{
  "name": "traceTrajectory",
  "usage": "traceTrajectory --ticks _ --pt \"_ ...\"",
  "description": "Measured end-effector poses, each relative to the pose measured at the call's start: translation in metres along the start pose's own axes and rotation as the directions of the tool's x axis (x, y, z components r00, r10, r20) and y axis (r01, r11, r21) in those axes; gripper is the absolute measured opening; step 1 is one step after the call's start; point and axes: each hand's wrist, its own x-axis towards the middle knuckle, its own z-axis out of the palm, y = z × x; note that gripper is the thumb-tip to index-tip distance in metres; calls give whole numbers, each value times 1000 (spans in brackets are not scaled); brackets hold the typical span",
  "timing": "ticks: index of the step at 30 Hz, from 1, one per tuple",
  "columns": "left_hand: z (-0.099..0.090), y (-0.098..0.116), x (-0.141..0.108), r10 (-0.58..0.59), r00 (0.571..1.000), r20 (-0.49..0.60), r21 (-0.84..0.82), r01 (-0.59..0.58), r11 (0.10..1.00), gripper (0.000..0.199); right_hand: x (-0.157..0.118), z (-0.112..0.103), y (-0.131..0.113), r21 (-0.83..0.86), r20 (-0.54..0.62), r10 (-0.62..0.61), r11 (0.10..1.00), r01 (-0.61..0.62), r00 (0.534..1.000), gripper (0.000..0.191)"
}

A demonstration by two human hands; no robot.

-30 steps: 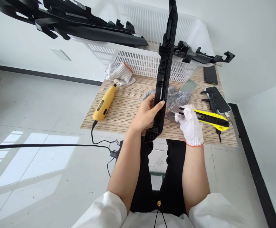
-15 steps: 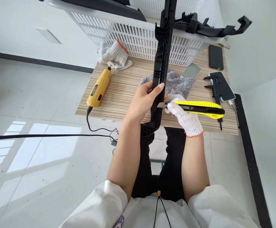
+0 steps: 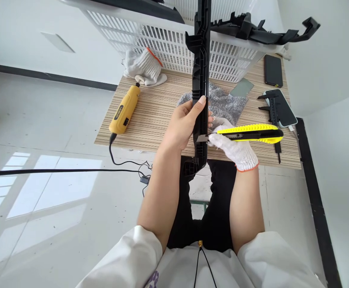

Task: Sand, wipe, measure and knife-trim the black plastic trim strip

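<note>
My bare left hand (image 3: 183, 120) is wrapped round a long black plastic part (image 3: 201, 68), thumb on its face and fingertips showing on its right side. The part stands nearly in line with my view, its lower end over my lap. In my gloved right hand (image 3: 227, 145) is a yellow utility knife (image 3: 249, 133), handle pointing right. Its blade lies across the part just below my left hand. Behind both hands a grey cloth (image 3: 224, 103) lies on the table.
Beyond the wooden table (image 3: 150, 120) edge are my legs. A white basket (image 3: 168, 50) with black parts stands at the back. A yellow rotary tool (image 3: 125, 110) and white glove (image 3: 144, 68) lie left; a caliper (image 3: 273, 110) and two phones (image 3: 273, 71) lie right.
The black part has turned more upright, its upper end shifting left. My left hand has moved slightly up and right with it. The knife's handle has risen a little.
</note>
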Motion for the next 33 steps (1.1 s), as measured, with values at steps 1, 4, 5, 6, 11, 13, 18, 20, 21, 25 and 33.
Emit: traceTrajectory --ticks 1,4,5,6,11,13,18,20,21,25,33 --pt "0 0 0 -8 1000 3 -4 8 1000 33 1 0 1 -1 -5 -10 1000 10 1000 31" --pt "-2 3 -1 -12 999 37 -21 13 1000 28 3 2 3 52 -67 -42 998 45 997 31" --pt "-3 4 -2 -9 998 56 -27 10 1000 27 3 2 3 61 -46 -24 998 27 999 34" --pt "-4 5 -4 -4 997 75 -31 6 999 27 4 2 3 62 -24 0 998 1 1000 37" --pt "-6 9 -7 11 995 103 -10 -10 1000 27 4 2 -1 87 -149 -11 996 24 989 28" --pt "-7 9 -7 13 995 96 -6 -12 1000 25 4 3 -4 61 -73 -6 998 11 997 29" --pt "-7 5 -4 26 1000 3 18 -26 999 28 4 4 -5 0 -193 -2 1000 2 981 30" --pt "-6 4 -4 20 1000 -20 28 -19 999 29 3 2 -3 -8 -113 2 1000 -3 994 30" --pt "-6 5 -4 13 1000 -26 28 -12 1000 28 3 1 -2 0 -97 -10 1000 11 995 31" --pt "-5 5 -5 7 1000 -13 -1 -7 1000 26 3 0 2 53 -15 -29 998 30 999 33" --pt "-4 5 -8 -4 998 67 4 3 1000 23 1 7 -3 -5 -98 -12 1000 12 995 28"
